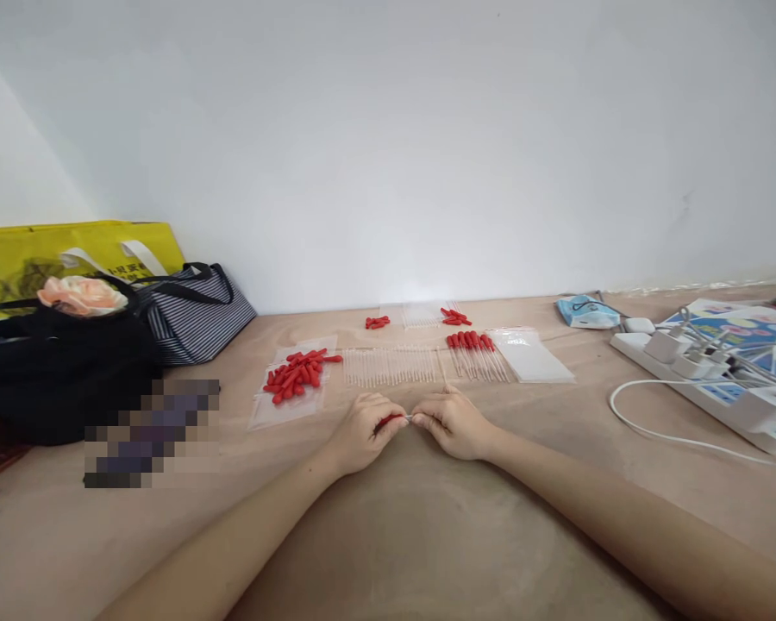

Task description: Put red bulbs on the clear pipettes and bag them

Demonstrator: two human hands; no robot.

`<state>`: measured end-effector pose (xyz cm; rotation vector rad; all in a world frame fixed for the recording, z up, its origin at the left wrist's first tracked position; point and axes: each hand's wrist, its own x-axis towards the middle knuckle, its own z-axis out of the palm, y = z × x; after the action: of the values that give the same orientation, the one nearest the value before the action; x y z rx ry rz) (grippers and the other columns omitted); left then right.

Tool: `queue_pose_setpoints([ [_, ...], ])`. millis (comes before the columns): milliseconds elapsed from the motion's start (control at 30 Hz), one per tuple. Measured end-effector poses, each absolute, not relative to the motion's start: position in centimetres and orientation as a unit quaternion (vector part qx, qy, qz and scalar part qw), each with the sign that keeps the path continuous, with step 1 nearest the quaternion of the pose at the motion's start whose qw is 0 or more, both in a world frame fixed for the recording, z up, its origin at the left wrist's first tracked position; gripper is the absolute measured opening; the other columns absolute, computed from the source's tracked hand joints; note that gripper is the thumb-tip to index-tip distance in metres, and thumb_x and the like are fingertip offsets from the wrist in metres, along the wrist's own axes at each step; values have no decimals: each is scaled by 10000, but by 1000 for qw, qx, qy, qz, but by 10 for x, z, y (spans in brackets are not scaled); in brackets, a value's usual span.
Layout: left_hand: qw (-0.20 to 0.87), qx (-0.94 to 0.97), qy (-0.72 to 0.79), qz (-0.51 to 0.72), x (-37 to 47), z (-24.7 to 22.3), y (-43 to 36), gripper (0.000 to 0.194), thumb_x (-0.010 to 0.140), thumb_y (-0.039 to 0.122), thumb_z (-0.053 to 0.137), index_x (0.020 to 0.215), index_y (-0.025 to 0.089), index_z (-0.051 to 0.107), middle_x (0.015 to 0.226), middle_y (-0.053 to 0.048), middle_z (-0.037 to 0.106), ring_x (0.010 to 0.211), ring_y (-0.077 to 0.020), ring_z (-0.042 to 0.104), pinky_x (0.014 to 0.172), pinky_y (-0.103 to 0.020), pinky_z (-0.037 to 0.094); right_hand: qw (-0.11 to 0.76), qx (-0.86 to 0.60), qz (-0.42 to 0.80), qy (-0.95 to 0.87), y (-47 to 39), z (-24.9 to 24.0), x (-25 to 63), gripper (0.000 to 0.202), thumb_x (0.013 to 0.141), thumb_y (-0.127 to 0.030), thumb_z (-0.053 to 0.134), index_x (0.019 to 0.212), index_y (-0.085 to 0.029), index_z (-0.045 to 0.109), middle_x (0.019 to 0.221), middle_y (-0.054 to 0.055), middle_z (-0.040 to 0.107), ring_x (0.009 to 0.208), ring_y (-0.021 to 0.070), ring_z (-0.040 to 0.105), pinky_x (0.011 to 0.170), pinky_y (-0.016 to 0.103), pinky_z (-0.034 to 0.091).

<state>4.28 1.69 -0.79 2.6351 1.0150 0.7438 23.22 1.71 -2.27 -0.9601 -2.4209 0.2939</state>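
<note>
Between the fingers of my left hand [372,431] is a red rubber dropper bulb [389,422]. My right hand [451,424] pinches a thin clear dropper tube [409,418], most of it hidden by the fingers. Bulb and tube meet end to end between the two hands; whether the tube sits inside the bulb I cannot tell. Beyond my hands lies a row of bare glass tubes [391,366]. To its right are several droppers [478,354] with red bulbs fitted. A heap of loose red bulbs [294,377] rests on a clear plastic bag [268,412] at the left.
Smaller groups of red bulbs [377,323] and tubes [422,316] lie near the wall. A plastic bag [534,355] is right of the droppers. Power strip [704,384], white cable [647,431] and blue mask pack [587,312] are right; black bag [65,371] and striped bag [190,315] left.
</note>
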Motion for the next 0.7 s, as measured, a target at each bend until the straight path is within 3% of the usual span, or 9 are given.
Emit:
queue_pose_setpoints([
  [133,125,883,372,258,35,-5,20,165,811,294,477,832,199,611,738,-12,645,704,-155,547,750,-311,364,275,-371,135,-877,19,-24,237,199,848,-288,411,833,-211,593,783,-3,654,715,123,564,700,275,290],
  [300,128,870,399,261,30,-6,22,144,779,301,528,858,217,613,749,-3,645,717,-158,549,763,-315,367,291,-376,75,-876,20,-27,252,188,848,-270,414,869,-210,591,845,15,656,752,131,565,727,300,261],
  [700,102,873,383,284,36,-9,19,226,809,346,472,739,197,628,634,-4,631,612,-140,527,765,-331,358,301,-354,-8,-885,18,-32,249,214,841,-217,389,820,-180,599,652,19,621,642,120,528,661,291,236],
])
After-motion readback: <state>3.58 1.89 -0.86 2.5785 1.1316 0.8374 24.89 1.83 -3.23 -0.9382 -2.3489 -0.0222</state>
